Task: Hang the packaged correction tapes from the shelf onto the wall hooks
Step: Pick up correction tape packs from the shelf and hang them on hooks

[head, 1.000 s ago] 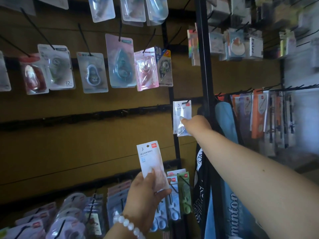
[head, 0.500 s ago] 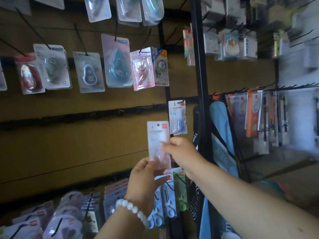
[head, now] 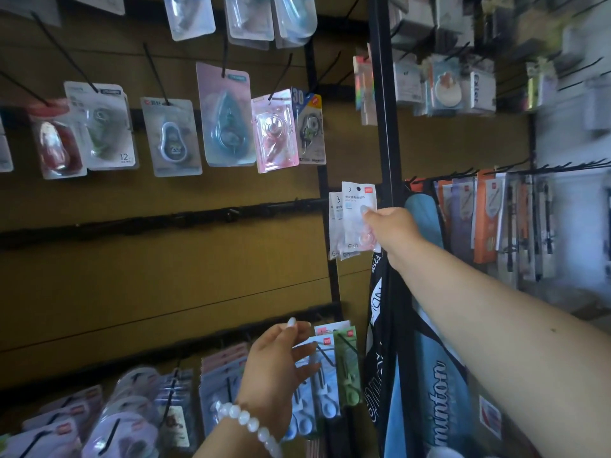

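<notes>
My right hand (head: 390,231) is stretched out to the wall and grips a white packaged correction tape (head: 357,203) with a red logo and a hang hole at its top. It sits just in front of another white packet (head: 335,219) of the same kind that hangs on the hook at the black rail (head: 165,219). Whether the held packet is on the hook I cannot tell. My left hand (head: 277,368), with a white bead bracelet, hovers lower down in front of hanging packets, fingers apart and empty.
Several blister-packed correction tapes (head: 228,117) hang on hooks along the upper row. More packets (head: 224,385) fill the bottom row. A black upright post (head: 383,127) divides the wall from a blue badminton bag (head: 426,375) and hanging pen packs (head: 486,216) on the right.
My right hand took the white packet from my left hand and carried it up and right to the hook with the hanging packet. My left hand dropped lower, empty.
</notes>
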Available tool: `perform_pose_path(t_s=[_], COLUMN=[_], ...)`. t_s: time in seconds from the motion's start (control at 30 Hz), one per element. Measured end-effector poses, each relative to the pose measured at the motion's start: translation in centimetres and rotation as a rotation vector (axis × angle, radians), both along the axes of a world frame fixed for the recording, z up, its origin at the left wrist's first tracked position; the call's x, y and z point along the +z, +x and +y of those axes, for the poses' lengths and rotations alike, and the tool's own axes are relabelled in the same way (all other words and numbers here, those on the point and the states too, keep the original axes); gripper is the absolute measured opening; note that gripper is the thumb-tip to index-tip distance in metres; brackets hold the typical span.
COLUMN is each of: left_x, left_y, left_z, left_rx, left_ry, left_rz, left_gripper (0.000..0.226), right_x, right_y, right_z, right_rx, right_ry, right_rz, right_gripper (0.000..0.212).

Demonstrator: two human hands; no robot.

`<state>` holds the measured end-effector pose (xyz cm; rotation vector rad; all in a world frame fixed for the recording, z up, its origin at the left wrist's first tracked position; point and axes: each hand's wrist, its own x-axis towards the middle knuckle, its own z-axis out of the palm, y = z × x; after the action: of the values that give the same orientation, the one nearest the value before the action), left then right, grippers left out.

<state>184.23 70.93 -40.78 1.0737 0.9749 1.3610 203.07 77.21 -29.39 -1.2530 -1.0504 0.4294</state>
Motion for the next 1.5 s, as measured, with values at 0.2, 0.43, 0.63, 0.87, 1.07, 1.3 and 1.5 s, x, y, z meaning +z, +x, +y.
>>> perform_pose_path(t_s=[0.2, 0.43, 0.63, 0.87, 1.07, 1.3, 1.5], left_x=[-0.6, -1.3, -1.9, -2.2, -2.4, -3.1, -3.3], left_y=[-0.5, -0.8, -0.8, -0.7, -0.9, -1.2, -2.2], left_z=[0.5, 0.8, 1.0, 1.3, 1.7, 2.2, 3.0], left_rx=[0.011, 0.001, 0.004, -0.004, -0.019, -0.008, 0.022], left_ry=[-0.010, -0.028, -0.057, -0.066, -0.073, -0.067, -0.071], left_rz=[0.004, 0.020, 0.010, -0.019, -0.056, -0.024, -0.024], left_gripper=[0.031, 0.031, 0.031, 0.030, 0.029, 0.026, 0.025], right_x=[-0.4, -0.7, -1.8, -0.7, 0.2, 1.1, -1.8], right_y=[-0.4, -0.6, -1.0, -0.7, -0.9, -1.6, -2.0], right_z=[1.1, 2.4, 2.3, 2.1, 2.6, 4.5, 4.3], right_rx=[-0.049, -0.151, -0.159, -0.142, -0.130, -0.112, -0.109], right_ry=[-0.030, 0.044, 0.146, 0.075, -0.001, -0.183, -0.209], right_rz=[-0.025, -0.031, -0.053, 0.006, -0.013, -0.123, -0.130], right_gripper=[0.041, 0.035, 0.039, 0.031, 0.030, 0.028, 0.034])
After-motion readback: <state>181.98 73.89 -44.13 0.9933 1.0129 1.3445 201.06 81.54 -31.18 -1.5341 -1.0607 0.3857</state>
